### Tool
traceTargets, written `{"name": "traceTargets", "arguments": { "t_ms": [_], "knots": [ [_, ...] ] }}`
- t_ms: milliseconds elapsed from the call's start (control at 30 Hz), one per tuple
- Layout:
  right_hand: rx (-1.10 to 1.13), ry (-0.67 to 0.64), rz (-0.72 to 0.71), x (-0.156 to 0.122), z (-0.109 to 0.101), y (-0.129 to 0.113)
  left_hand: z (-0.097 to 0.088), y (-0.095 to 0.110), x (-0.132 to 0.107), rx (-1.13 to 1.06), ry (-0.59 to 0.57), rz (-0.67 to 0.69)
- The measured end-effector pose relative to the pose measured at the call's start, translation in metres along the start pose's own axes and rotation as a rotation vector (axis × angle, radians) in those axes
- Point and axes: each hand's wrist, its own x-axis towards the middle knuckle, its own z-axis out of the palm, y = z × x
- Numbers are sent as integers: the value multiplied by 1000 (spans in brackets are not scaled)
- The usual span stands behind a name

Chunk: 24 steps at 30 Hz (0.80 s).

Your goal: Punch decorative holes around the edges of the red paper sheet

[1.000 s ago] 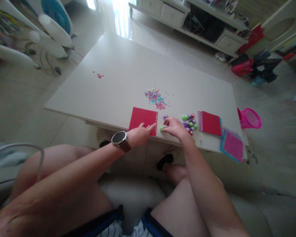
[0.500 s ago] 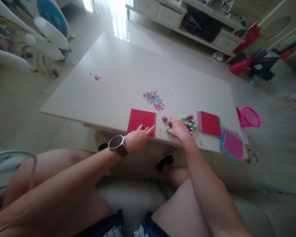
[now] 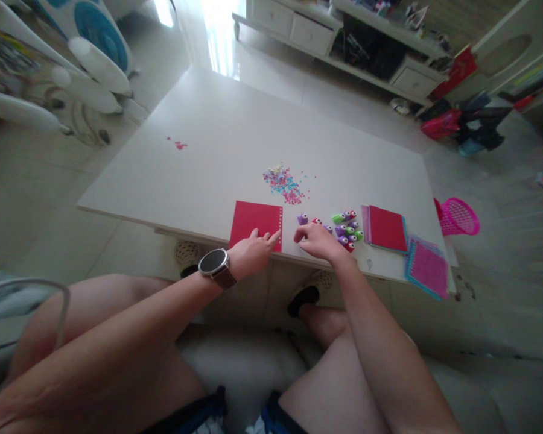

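Observation:
My left hand point(image 3: 254, 248), with a watch on its wrist, lies with fingers stretched out on a red sheet point(image 3: 253, 220). A row of small holes runs down the sheet's right edge. To the right, my right hand point(image 3: 317, 240) is low over the table, its fingers bent and drawn together at the tips. Whatever they hold, if anything, is hidden. Beyond these fingertips stands a small purple craft punch point(image 3: 303, 219), with a white eye-like dot. A red punch point(image 3: 317, 221) is just behind the knuckles. Several more purple, green and red punches point(image 3: 349, 230) cluster right of the hand.
Loose confetti point(image 3: 284, 182) is heaped mid-table, and a few red bits point(image 3: 180, 145) lie far left. Stacked red sheets point(image 3: 387, 228) and pink and blue sheets point(image 3: 428, 265) sit at the white table's point(image 3: 226, 126) right end. A pink basket point(image 3: 461, 216) stands beyond.
My right hand has moved slightly left, and the green punch that was at its fingertips no longer shows. The red sheet has shifted a little left under my left hand.

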Motion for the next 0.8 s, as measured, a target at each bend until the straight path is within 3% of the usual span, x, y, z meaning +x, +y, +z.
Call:
{"name": "traceTargets", "arguments": {
  "t_ms": [100, 267, 600, 800],
  "knots": [
    [2, 24, -5, 2, 4, 4, -3, 1, 0, 19, -54, -29],
    [5, 252, -32, 11, 10, 10, -2, 3, 1, 57, -54, -6],
    [-82, 190, -25, 11, 12, -6, 11, 0, 3, -13, -30, -19],
    [-41, 284, 100, 30, 7, -28, 26, -3, 5, -74, 26, -48]
  ]
}}
